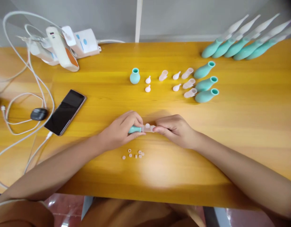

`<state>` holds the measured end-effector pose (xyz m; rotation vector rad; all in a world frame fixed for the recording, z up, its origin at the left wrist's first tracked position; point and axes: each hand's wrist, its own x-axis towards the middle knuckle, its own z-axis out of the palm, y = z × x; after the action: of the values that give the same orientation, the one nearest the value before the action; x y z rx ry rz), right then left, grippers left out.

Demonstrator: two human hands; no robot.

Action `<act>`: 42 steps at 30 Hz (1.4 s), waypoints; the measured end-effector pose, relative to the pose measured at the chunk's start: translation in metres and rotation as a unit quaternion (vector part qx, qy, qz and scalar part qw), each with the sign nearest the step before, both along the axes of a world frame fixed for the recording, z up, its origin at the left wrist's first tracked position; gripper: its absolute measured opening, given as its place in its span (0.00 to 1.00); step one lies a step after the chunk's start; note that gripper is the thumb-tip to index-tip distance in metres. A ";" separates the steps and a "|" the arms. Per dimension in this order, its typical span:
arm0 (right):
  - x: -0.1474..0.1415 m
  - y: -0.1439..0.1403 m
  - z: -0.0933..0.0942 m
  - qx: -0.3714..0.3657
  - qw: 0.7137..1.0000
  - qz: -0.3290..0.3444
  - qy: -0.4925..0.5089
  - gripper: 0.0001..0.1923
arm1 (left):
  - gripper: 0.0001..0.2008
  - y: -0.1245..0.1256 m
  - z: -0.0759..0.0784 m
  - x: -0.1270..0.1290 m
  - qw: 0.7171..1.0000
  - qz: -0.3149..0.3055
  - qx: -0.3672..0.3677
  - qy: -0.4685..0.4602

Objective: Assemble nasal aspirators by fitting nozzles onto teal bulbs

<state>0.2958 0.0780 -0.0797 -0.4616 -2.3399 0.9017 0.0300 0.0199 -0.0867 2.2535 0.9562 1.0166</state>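
Left hand: the left hand point(123, 129) is curled, fingers closed around a teal bulb point(135, 129), which is gripped at the middle of the table, near its front edge.
Right hand: the right hand point(175, 129) is closed, fingertips pinched on a clear tube point(149, 128) that is joined to the bulb's mouth.
Small rings: a cluster of tiny pale rings point(133, 154) is scattered just in front of the bulb.
Loose parts: beyond the bulb, one upright teal bulb point(134, 76), white tips point(148, 84) and three lying bulbs point(205, 82) are laid out.
Finished pieces: five long teal-and-white pieces point(244, 44) are lined up far right of the bulb.
Surface: a yellow wooden table point(254, 126) is seen.
Left of the bulb: a phone point(65, 112), cables and a white power strip point(86, 42) are seen.
Room: a grey wall is seen behind.
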 end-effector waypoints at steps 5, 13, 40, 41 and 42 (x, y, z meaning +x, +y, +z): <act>0.000 0.001 -0.001 0.004 1.000 -0.003 -0.013 0.29 | 0.10 0.000 0.000 -0.001 1.000 -0.005 0.015 0.007; 0.000 -0.001 -0.001 0.017 1.000 -0.002 -0.014 0.28 | 0.09 -0.005 0.001 0.002 1.000 0.014 0.010 -0.004; -0.006 0.003 0.003 -0.099 0.985 -0.114 0.079 0.31 | 0.14 0.000 0.013 0.001 0.990 0.072 -0.121 -0.001; -0.006 0.002 0.005 -0.081 0.986 -0.119 0.086 0.30 | 0.14 0.000 0.013 0.000 0.991 0.067 -0.118 0.001; -0.006 0.002 0.011 -0.057 0.986 -0.126 0.093 0.29 | 0.14 0.000 0.013 0.000 0.992 0.062 -0.114 -0.004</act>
<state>0.2903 0.0803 -0.0689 -0.6731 -2.0147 0.9162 0.0297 0.0197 -0.0733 2.0227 1.1590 0.9146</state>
